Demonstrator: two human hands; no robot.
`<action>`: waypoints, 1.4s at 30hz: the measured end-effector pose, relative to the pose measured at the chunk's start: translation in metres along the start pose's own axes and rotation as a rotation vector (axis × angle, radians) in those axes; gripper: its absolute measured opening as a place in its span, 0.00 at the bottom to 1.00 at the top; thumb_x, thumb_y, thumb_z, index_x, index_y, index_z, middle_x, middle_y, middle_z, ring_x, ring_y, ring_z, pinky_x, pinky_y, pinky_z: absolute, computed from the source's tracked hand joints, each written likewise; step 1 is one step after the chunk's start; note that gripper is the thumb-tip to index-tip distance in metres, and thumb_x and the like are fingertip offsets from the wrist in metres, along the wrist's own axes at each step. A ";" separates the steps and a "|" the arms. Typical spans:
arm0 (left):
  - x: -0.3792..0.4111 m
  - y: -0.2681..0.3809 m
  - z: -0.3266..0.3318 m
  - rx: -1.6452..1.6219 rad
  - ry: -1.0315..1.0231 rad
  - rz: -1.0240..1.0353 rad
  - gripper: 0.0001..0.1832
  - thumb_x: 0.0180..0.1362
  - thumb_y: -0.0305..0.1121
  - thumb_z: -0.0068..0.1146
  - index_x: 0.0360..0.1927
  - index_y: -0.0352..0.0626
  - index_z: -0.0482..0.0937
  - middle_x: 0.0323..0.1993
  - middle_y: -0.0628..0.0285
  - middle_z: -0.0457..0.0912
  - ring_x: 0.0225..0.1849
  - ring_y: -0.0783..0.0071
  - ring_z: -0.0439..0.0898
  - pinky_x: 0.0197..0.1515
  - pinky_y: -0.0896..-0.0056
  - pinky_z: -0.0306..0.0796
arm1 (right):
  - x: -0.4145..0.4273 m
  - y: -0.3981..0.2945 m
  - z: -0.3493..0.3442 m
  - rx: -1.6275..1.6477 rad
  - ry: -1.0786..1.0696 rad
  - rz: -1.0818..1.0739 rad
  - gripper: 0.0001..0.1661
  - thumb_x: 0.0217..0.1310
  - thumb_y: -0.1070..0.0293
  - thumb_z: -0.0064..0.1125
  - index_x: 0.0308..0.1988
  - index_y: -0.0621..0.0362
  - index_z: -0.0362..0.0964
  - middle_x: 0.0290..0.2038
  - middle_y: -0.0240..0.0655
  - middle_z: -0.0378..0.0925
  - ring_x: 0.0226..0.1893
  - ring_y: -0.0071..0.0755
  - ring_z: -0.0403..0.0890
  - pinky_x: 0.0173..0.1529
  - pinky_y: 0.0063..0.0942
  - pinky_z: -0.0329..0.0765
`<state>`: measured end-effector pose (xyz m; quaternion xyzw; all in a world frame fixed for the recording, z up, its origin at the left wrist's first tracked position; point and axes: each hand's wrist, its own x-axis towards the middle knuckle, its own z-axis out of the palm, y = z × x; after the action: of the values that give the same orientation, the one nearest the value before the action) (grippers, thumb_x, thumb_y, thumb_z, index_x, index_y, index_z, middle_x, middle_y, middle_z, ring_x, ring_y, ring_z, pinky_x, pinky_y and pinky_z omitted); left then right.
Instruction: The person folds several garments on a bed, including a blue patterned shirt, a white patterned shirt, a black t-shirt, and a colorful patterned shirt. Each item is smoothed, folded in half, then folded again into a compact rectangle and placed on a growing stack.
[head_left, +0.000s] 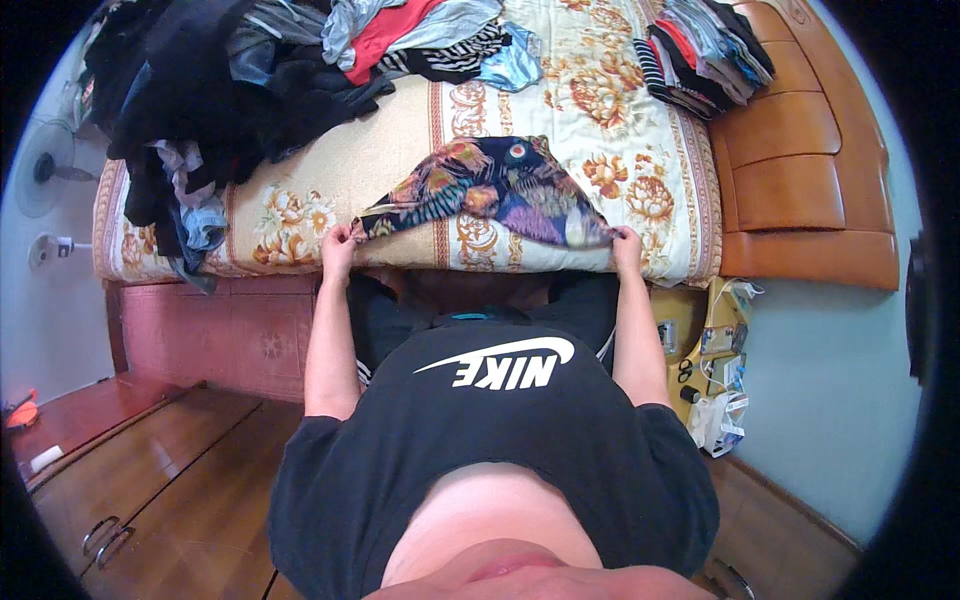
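A dark, multicoloured patterned garment is stretched out between my two hands at the near edge of the bed. My left hand pinches its left corner, while its right corner is gripped in the fingers of my right hand. The cloth rises to a broad bunched top in the middle and looks slightly blurred. Beneath it lies a cream bedspread with brown and orange flowers. I cannot tell what kind of garment it is.
Loose dark clothes are heaped at the far left, beside grey, red and striped garments. A stack of folded clothes sits at the far right by the brown padded headboard. A bedside table carries scissors and small items.
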<state>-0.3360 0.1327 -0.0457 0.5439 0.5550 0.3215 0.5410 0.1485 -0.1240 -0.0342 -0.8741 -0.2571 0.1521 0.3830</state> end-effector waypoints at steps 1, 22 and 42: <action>-0.005 0.001 0.001 0.027 0.020 0.001 0.12 0.48 0.23 0.56 0.19 0.45 0.63 0.19 0.74 0.64 0.24 0.85 0.65 0.28 0.81 0.61 | -0.004 0.004 0.004 0.064 -0.031 0.093 0.14 0.44 0.81 0.45 0.32 0.63 0.74 0.31 0.44 0.77 0.36 0.42 0.77 0.43 0.29 0.71; -0.009 0.038 0.013 0.707 0.208 0.437 0.11 0.49 0.38 0.58 0.23 0.41 0.79 0.24 0.54 0.76 0.30 0.54 0.75 0.34 0.60 0.68 | -0.088 -0.127 0.042 -0.204 0.038 -1.063 0.16 0.39 0.79 0.52 0.35 0.54 0.72 0.23 0.36 0.67 0.29 0.42 0.70 0.37 0.37 0.66; 0.035 0.170 0.026 -0.214 0.171 0.499 0.14 0.60 0.35 0.49 0.27 0.35 0.78 0.21 0.66 0.78 0.20 0.80 0.73 0.21 0.80 0.65 | 0.033 -0.231 -0.003 0.119 0.556 -0.843 0.20 0.39 0.85 0.40 0.34 0.59 0.72 0.36 0.41 0.73 0.42 0.45 0.70 0.51 0.35 0.64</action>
<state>-0.2613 0.1943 0.1002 0.5744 0.4103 0.5463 0.4509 0.1008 0.0254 0.1382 -0.6784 -0.4669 -0.2398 0.5141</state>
